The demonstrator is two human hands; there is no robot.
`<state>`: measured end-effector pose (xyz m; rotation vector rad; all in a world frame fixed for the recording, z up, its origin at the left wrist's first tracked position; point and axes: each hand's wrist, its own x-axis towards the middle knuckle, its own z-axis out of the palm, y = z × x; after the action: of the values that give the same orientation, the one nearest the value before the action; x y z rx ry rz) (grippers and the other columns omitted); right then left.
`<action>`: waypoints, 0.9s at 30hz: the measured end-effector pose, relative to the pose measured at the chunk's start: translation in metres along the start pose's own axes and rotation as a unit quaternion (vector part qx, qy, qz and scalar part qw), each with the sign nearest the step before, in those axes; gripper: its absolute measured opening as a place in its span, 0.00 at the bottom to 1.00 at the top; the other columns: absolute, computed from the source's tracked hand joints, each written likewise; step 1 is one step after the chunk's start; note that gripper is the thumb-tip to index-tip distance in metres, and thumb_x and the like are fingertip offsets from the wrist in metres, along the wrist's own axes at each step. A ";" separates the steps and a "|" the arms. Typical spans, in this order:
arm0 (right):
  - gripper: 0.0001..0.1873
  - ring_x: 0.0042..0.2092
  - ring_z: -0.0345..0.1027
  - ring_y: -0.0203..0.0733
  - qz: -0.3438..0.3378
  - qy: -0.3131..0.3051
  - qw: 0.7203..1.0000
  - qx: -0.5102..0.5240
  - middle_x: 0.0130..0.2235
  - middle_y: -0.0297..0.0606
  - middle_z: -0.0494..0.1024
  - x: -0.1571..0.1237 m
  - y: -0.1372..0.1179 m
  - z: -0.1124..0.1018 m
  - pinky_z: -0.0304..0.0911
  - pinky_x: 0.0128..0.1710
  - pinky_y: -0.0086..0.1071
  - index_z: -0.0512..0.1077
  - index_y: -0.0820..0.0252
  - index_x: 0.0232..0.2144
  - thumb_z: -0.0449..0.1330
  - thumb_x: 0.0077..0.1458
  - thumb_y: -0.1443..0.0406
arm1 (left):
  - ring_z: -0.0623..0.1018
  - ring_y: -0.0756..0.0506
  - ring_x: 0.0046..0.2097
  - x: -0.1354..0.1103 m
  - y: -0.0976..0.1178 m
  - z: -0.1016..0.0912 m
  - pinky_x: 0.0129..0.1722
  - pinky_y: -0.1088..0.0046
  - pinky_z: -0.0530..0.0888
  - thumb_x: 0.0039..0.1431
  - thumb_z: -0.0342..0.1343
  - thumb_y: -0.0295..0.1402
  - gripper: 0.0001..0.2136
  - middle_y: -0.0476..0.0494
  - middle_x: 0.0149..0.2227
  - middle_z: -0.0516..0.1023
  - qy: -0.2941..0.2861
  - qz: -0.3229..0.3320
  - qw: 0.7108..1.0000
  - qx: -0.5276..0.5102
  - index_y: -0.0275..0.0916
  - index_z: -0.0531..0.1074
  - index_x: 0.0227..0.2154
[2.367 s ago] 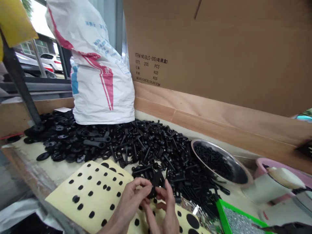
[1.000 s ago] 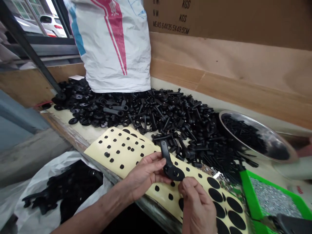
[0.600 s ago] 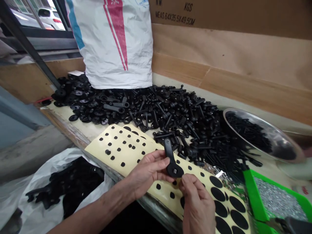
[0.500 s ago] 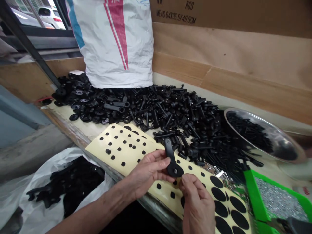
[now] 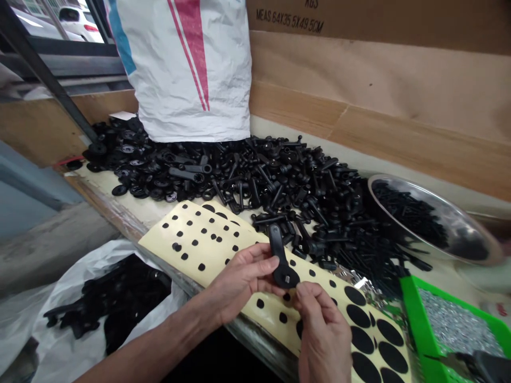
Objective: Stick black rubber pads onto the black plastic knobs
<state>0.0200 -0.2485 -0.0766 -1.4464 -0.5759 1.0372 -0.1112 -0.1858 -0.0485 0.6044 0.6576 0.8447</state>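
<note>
My left hand [image 5: 243, 279] grips a black plastic clamping lever [image 5: 277, 249] by its arm, with the round threaded head pointing down. My right hand [image 5: 323, 332] sits just below that head, thumb and forefinger pressed together at its lower edge. What lies between those fingertips is hidden. Both hands hover over a cream adhesive backing sheet [image 5: 191, 234] printed with rows of small black rubber dots, and larger black discs [image 5: 361, 340] lie at its right end.
A heap of black plastic levers and knobs [image 5: 279, 181] spreads across the bench behind the sheet, below a white woven sack [image 5: 187, 69]. A steel bowl of black screws [image 5: 415, 213] and a green tray of small silver parts [image 5: 415, 330] stand to the right. A white bag of black parts [image 5: 104, 303] lies at lower left.
The view has swung and tilted since the oldest frame. The lever is now held up in my left hand, with my right fingers at its head. Over the last second the hands barely shift.
</note>
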 end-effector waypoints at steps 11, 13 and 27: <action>0.17 0.28 0.60 0.36 -0.093 0.006 0.988 -0.126 0.25 0.31 0.69 -0.005 -0.007 0.006 0.57 0.30 0.30 0.69 0.57 0.24 0.62 0.51 0.51 | 0.75 0.49 0.37 -0.005 0.000 0.008 0.38 0.75 0.73 0.52 0.62 0.24 0.11 0.43 0.39 0.77 0.044 0.077 0.993 0.083 0.35 0.74 0.40; 0.15 0.27 0.58 0.36 -0.152 0.020 0.969 -0.196 0.25 0.30 0.67 -0.008 -0.011 0.009 0.56 0.29 0.30 0.67 0.56 0.23 0.60 0.54 0.54 | 0.75 0.50 0.36 -0.007 -0.004 0.009 0.39 0.75 0.72 0.52 0.62 0.24 0.11 0.44 0.36 0.78 0.059 0.104 0.987 0.105 0.35 0.74 0.39; 0.21 0.28 0.64 0.37 -0.098 -0.049 0.978 -0.178 0.31 0.33 0.72 -0.007 -0.020 0.002 0.63 0.28 0.30 0.69 0.55 0.43 0.56 0.56 0.48 | 0.77 0.46 0.36 -0.018 -0.001 0.016 0.31 0.74 0.76 0.55 0.59 0.32 0.17 0.37 0.42 0.78 0.074 0.085 0.984 0.141 0.33 0.70 0.47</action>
<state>0.0197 -0.2498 -0.0552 -1.6145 -0.9946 0.8807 -0.1078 -0.2041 -0.0338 0.8692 0.8791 0.9705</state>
